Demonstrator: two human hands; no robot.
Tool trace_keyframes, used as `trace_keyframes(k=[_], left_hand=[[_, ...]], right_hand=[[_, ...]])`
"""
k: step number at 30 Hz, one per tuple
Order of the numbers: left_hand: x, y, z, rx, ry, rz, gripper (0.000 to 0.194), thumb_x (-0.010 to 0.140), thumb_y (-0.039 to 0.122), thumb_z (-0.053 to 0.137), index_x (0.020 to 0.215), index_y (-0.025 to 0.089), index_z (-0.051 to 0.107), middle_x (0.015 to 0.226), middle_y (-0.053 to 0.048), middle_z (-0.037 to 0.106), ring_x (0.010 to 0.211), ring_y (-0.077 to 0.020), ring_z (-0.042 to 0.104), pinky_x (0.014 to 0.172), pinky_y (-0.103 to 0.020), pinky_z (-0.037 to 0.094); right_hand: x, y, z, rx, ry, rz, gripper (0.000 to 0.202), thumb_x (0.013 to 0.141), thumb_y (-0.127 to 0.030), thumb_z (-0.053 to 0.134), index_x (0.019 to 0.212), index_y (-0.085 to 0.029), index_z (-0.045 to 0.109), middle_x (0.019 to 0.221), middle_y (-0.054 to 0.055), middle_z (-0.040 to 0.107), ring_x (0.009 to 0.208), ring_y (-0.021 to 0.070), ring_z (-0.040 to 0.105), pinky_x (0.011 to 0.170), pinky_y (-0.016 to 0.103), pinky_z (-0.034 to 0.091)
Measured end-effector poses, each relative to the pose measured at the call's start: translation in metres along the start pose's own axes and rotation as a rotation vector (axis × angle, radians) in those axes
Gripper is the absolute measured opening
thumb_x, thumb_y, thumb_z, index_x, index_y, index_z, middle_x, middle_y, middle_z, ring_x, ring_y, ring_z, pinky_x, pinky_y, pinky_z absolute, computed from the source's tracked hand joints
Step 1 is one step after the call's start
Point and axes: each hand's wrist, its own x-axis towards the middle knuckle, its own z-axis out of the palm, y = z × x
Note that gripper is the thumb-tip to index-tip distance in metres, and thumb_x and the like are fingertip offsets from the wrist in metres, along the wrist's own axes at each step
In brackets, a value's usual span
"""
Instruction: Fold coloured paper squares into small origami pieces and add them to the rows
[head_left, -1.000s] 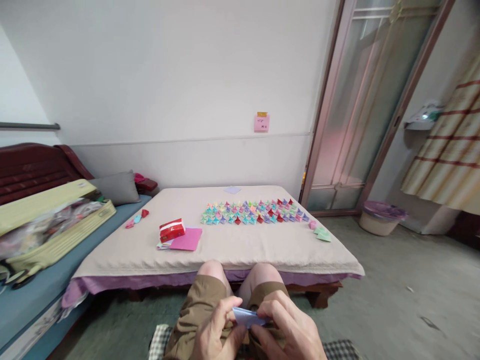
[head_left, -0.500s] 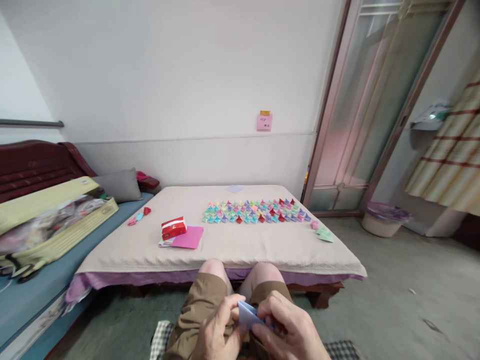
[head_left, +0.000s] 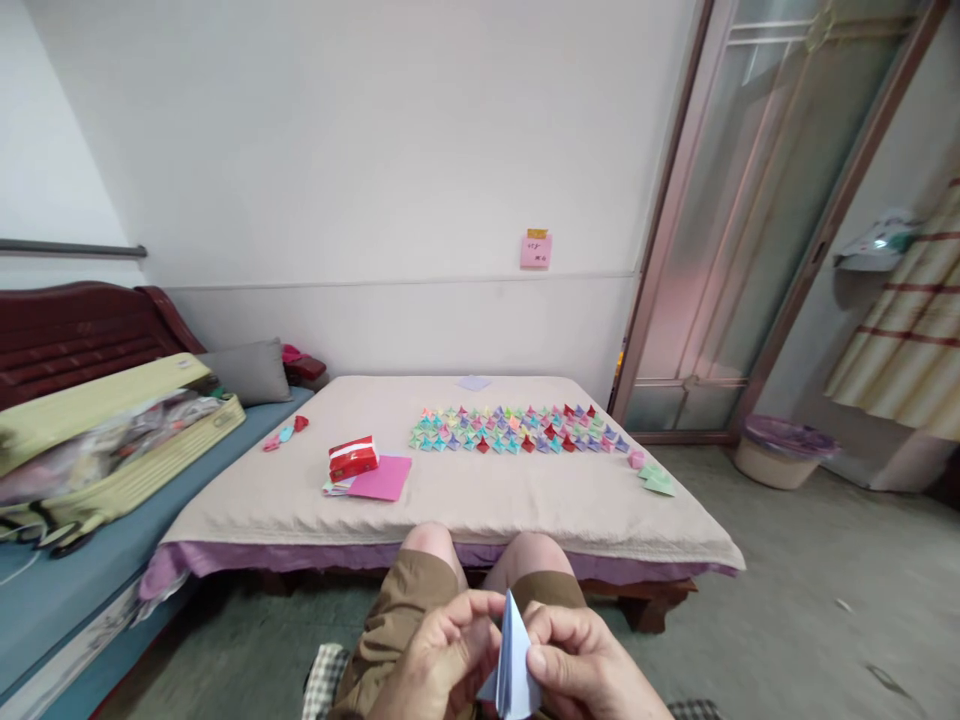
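A light-blue piece of folded paper [head_left: 519,665] stands upright between my hands over my lap, its narrow point up and its layers showing edge-on. My right hand [head_left: 581,655] pinches its right side between thumb and fingers. On the left side, my left hand [head_left: 454,650] curls round the paper, index fingertip at its upper edge; part of its grip is hidden behind the folds. Farther off, rows of small multicoloured folded-paper pieces [head_left: 517,430] cover part of the bed-like platform [head_left: 465,500].
A red-and-white packet [head_left: 354,458] rests on pink paper [head_left: 386,480]. Green folded papers [head_left: 658,480] and a small pink piece [head_left: 636,459] lie at the right. An open yellow case [head_left: 135,430] sits on the blue bed at the left. A bin [head_left: 780,460] stands beyond the platform.
The blue folded paper has turned from slanting sideways to upright, point up. My hands have shifted round it, and the camera view has moved slightly left.
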Motion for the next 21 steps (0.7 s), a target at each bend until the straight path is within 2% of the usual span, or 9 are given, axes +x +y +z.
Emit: trace_keyframes(k=[3,6,11,13,18,21], left_hand=[[0.005,-0.007,-0.001,-0.061,-0.056,-0.062,0.031,0.071,0.038,0.084,0.086,0.014,0.072,0.063,-0.001,0.065,0.051,-0.0083,0.058,0.049,-0.016,0.041],[0.007,-0.013,-0.005,-0.159,-0.083,-0.062,0.028,0.066,0.032,0.087,0.076,0.013,0.069,0.06,-0.001,0.065,0.052,-0.0104,0.061,0.05,-0.017,0.042],[0.006,-0.014,-0.01,-0.157,-0.058,-0.154,0.03,0.071,0.036,0.083,0.078,0.011,0.069,0.051,0.0,0.06,0.04,-0.0074,0.051,0.042,-0.016,0.036],[0.004,-0.011,-0.01,-0.124,-0.053,-0.168,0.031,0.074,0.038,0.081,0.078,0.009,0.07,0.054,-0.002,0.062,0.042,-0.0073,0.052,0.042,-0.015,0.036],[-0.002,0.0,-0.003,-0.082,-0.107,-0.198,0.029,0.065,0.021,0.085,0.087,0.006,0.074,0.072,-0.009,0.071,0.058,-0.0092,0.062,0.053,-0.014,0.044],[-0.004,0.002,0.004,-0.026,-0.059,-0.18,0.026,0.063,0.017,0.084,0.086,0.01,0.073,0.068,-0.008,0.073,0.057,-0.0112,0.062,0.051,-0.016,0.042]], right_hand=[[0.005,0.015,-0.005,0.15,-0.013,0.07,0.029,0.058,-0.035,0.09,0.057,-0.013,0.07,0.054,-0.002,0.059,0.043,0.0053,0.04,0.043,0.018,0.024],[0.008,0.025,-0.012,0.205,0.006,0.12,0.026,0.062,-0.029,0.087,0.057,-0.012,0.068,0.043,-0.002,0.057,0.036,0.0035,0.038,0.039,0.017,0.02],[0.006,0.028,-0.016,0.289,0.041,0.145,0.019,0.066,-0.022,0.078,0.057,-0.014,0.064,0.047,0.0,0.061,0.04,0.0071,0.047,0.044,0.018,0.03],[0.006,0.026,-0.015,0.315,0.052,0.14,0.016,0.066,-0.02,0.075,0.057,-0.014,0.063,0.048,0.0,0.06,0.042,0.008,0.049,0.045,0.018,0.032],[0.008,0.023,-0.015,0.385,0.062,0.134,0.015,0.062,-0.019,0.074,0.055,-0.014,0.062,0.047,-0.002,0.056,0.04,0.0073,0.044,0.043,0.019,0.031],[0.009,0.024,-0.014,0.415,0.029,0.133,0.015,0.063,-0.019,0.073,0.054,-0.014,0.062,0.046,-0.002,0.056,0.039,0.0066,0.043,0.043,0.019,0.031]])
